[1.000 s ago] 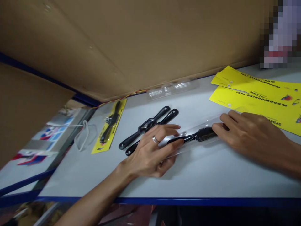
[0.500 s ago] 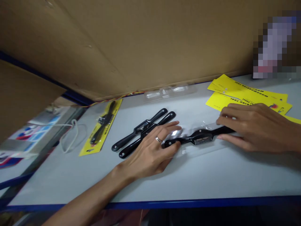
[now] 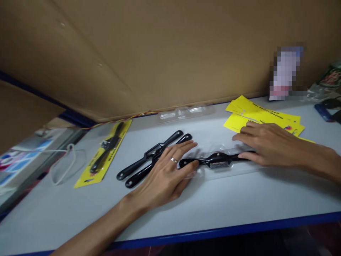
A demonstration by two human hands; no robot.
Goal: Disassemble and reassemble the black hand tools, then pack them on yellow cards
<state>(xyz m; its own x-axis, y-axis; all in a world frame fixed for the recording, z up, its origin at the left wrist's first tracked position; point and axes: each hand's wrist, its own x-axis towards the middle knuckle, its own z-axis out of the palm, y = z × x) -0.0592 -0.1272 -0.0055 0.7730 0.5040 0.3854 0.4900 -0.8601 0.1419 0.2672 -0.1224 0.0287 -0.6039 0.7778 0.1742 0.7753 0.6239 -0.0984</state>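
A black spokeshave [image 3: 217, 156] lies in a clear plastic blister shell [image 3: 231, 171] on the table, its blade side toward me. At its left handle is my left hand [image 3: 170, 169], a ring on one finger; the thumb presses on the handle end and the fingers stretch out above. My right hand [image 3: 269, 144] rests its thumb on the right handle, fingers spread apart over the far side. Two loose spokeshaves [image 3: 149, 156] lie side by side left of the left hand, one partly covered by it. Yellow printed cards [image 3: 262, 111] lie fanned behind my right hand.
A spokeshave packed on a yellow card [image 3: 106, 154] lies at the left, beside a white cable loop [image 3: 64, 165]. Another clear shell [image 3: 183, 113] sits against the cardboard wall [image 3: 160, 53]. A pixelated object [image 3: 285, 73] leans at the back right. The table [image 3: 226, 206] has a blue front edge.
The spokeshave now lies lower in the shell. My right fingers have lifted and spread, with the thumb still on the handle. My left hand keeps its place; the whole view has shifted slightly.
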